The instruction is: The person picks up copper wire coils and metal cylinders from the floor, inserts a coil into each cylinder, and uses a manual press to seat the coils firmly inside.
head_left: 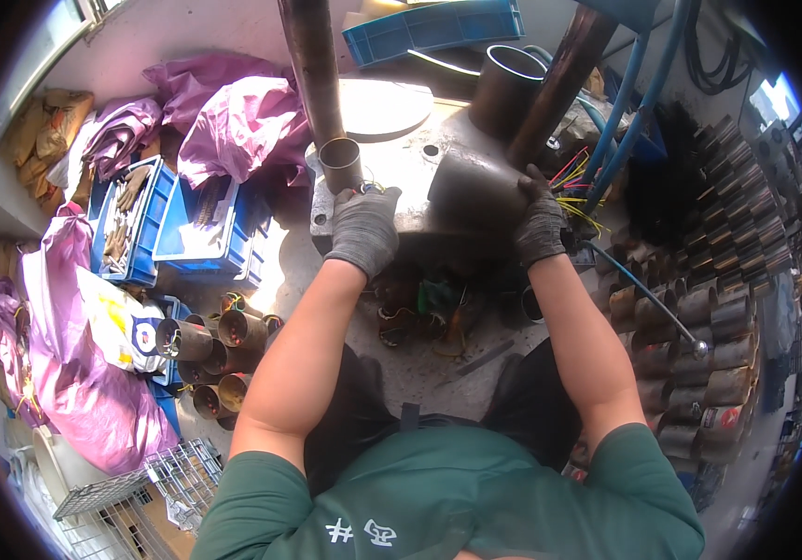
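Left hand (363, 229), right hand (539, 224): grey knit gloves. Metal cylinder (475, 191) under right hand: dark grey-brown. Shirt (457, 499): dark green, small white marks. Crates (205, 238) at left: bright blue. Plastic bags (242, 121) far left: magenta-purple. Stacked tubes (709, 308) at right: dull bronze-grey. Hoses (629, 103) far right: blue. Wires (576, 201): yellow, red.

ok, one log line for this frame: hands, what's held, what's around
left hand: gloved, resting on metal bench edge | right hand: gloved, gripping dark metal cylinder | nearby: small tube, blue crates
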Tool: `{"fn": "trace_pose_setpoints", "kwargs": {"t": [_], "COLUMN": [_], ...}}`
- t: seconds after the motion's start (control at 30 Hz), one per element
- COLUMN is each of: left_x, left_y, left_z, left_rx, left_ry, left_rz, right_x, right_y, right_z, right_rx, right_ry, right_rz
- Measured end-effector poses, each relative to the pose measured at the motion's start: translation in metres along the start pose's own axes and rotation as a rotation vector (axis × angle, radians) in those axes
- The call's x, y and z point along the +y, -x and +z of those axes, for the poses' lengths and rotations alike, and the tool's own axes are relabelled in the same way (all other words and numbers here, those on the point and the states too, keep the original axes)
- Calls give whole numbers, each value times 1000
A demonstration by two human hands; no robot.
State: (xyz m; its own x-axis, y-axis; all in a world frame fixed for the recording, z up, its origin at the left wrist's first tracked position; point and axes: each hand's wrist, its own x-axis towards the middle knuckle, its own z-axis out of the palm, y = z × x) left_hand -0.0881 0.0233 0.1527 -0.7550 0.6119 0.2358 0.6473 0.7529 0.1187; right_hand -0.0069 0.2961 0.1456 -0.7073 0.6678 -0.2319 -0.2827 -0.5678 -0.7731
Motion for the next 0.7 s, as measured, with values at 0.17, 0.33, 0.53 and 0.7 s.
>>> {"fn": "trace_pose_setpoints", "kwargs": {"t": [0.17, 0.33, 0.53, 0.7], "left_x": [32, 82, 137, 157], "left_y": [3, 3, -30, -45], "left_z": [-26, -13, 29, 38], "left_rx": [326, 536, 609, 572], "left_ry": [177, 393, 546, 510], "left_rz": [-25, 165, 310, 220], "right_x": [-10, -34, -64, -78], "right_y": [12, 31, 12, 27], "right_z": [6, -8, -88, -93], "right_rx": [-127, -135, 139, 151], "right_ry": [-41, -202, -44, -104], "right_rz": [142, 331, 301, 358]}}
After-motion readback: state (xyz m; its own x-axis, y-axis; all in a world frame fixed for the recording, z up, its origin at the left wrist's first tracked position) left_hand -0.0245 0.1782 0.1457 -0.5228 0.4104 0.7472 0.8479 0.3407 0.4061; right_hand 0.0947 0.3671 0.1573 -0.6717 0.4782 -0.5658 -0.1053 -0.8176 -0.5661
